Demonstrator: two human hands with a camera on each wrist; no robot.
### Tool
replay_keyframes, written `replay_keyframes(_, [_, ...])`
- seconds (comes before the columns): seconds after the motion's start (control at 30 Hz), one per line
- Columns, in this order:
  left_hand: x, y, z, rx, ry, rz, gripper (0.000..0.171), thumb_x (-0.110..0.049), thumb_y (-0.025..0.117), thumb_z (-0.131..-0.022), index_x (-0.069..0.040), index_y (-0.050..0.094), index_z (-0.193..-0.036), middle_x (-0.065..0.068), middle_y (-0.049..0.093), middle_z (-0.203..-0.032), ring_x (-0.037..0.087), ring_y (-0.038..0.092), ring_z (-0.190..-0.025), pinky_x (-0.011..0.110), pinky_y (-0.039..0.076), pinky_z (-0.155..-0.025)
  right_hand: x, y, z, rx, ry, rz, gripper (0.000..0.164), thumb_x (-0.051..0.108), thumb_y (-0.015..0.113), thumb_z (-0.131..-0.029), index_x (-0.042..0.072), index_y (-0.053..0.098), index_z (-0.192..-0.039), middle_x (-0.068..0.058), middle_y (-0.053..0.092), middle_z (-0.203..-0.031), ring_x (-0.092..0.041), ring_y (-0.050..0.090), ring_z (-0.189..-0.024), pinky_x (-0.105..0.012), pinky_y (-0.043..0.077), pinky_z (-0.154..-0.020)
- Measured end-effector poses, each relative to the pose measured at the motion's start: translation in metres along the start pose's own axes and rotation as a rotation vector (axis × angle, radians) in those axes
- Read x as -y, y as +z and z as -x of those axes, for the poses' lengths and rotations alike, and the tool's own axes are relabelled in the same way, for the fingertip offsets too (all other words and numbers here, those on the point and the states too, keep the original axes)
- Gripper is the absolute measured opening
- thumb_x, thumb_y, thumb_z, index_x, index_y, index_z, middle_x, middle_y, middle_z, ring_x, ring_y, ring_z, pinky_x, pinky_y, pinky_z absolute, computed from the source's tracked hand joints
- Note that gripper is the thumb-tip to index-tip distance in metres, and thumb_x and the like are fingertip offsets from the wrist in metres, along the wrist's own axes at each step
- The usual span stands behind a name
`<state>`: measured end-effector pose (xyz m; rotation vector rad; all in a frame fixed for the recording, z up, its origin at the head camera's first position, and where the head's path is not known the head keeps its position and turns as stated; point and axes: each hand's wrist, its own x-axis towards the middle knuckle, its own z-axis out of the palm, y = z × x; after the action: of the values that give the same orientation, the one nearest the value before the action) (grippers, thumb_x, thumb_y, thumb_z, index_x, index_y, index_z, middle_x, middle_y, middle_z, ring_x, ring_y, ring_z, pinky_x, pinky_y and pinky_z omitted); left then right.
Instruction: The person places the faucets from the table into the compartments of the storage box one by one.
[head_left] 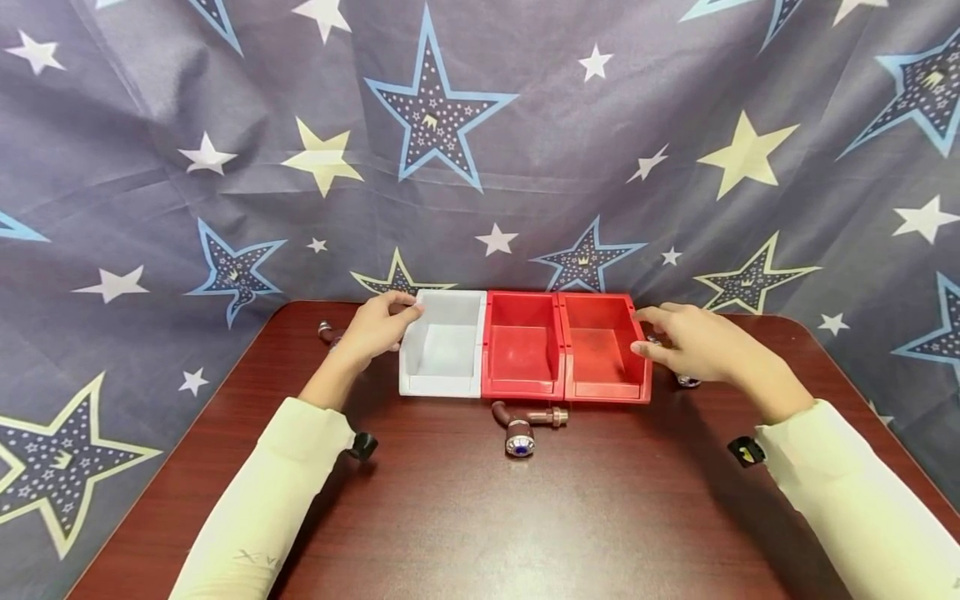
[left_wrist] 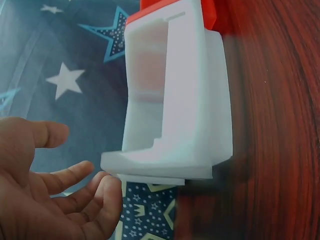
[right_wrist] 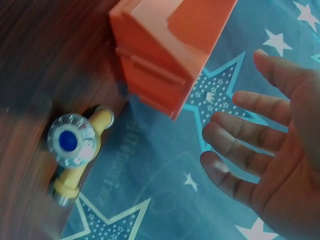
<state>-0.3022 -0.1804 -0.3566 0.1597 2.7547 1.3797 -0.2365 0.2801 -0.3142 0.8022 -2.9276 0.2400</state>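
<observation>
Three bins stand side by side: a white bin (head_left: pixel 441 385), a red bin (head_left: pixel 522 387) and an orange-red bin (head_left: pixel 607 392). My left hand (head_left: pixel 380 327) is at the white bin's left side, fingers loosely bent. In the left wrist view its fingertips (left_wrist: pixel 111 187) lie at the bin's back rim; whether they touch is unclear. By the orange-red bin's right side is my right hand (head_left: pixel 693 342). The right wrist view shows its fingers spread, apart from that bin (right_wrist: pixel 155 65), with nothing held.
A brown angled pipe fitting with a blue-centred chrome knob (head_left: pixel 519 437) lies before the bins. Another brown fitting (head_left: pixel 327 333) is partly hidden behind my left hand. Beside the orange-red bin sits a yellowish valve (right_wrist: pixel 75 142) with a blue-centred knob. A star-patterned cloth (head_left: pixel 525 217) hangs behind the table (head_left: pixel 450 517).
</observation>
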Motion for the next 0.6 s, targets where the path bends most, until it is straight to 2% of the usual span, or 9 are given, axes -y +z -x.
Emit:
replay_keyframes(0.1, [0.005, -0.001, -0.004, 0.022, -0.080, 0.110, 0.045, -0.036, 0.059, -0.103, -0.008, 0.056, -0.139, 0.018, 0.058, -0.135, 0.035, 0.061, -0.111, 0.037, 0.060, -0.076, -0.006, -0.001, 0.002, 0.012, 0.013, 0.000, 0.046, 0.032, 0.072, -0.096, 0.003, 0.064, -0.131, -0.018, 0.068, -0.114, -0.032, 0.067, -0.101, -0.057, 0.053, -0.090])
replay_keyframes(0.23, [0.010, -0.002, -0.008, 0.031, -0.148, 0.220, 0.043, -0.034, 0.057, -0.103, -0.008, 0.055, -0.138, 0.018, 0.057, -0.134, 0.032, 0.063, -0.101, 0.036, 0.061, -0.071, -0.016, -0.001, 0.003, 0.021, 0.014, 0.011, 0.045, 0.032, 0.070, -0.097, 0.000, 0.064, -0.129, -0.020, 0.068, -0.114, -0.034, 0.067, -0.102, -0.058, 0.052, -0.091])
replay_keyframes(0.4, [0.015, -0.005, -0.011, 0.079, -0.205, 0.340, 0.044, -0.027, 0.052, -0.104, -0.004, 0.052, -0.142, 0.020, 0.052, -0.137, 0.023, 0.066, -0.089, 0.032, 0.060, -0.067, -0.028, 0.003, 0.007, 0.028, 0.033, 0.012, 0.044, 0.031, 0.070, -0.097, -0.001, 0.065, -0.126, -0.018, 0.069, -0.108, -0.033, 0.067, -0.098, -0.057, 0.052, -0.089])
replay_keyframes(0.5, [0.018, -0.005, -0.013, 0.132, -0.231, 0.384, 0.047, -0.024, 0.052, -0.104, -0.003, 0.046, -0.146, 0.022, 0.050, -0.139, 0.024, 0.068, -0.091, 0.032, 0.059, -0.068, -0.037, 0.008, 0.010, 0.041, 0.046, 0.005, 0.043, 0.031, 0.070, -0.097, -0.002, 0.065, -0.125, -0.016, 0.070, -0.102, -0.032, 0.067, -0.096, -0.055, 0.052, -0.087])
replay_keyframes(0.6, [0.021, -0.005, -0.014, 0.163, -0.225, 0.399, 0.050, -0.019, 0.056, -0.103, -0.003, 0.044, -0.148, 0.023, 0.052, -0.137, 0.026, 0.067, -0.095, 0.033, 0.059, -0.069, -0.046, 0.013, 0.012, 0.055, 0.061, -0.005, 0.043, 0.030, 0.069, -0.097, -0.003, 0.065, -0.125, -0.016, 0.071, -0.103, -0.035, 0.067, -0.098, -0.056, 0.052, -0.087])
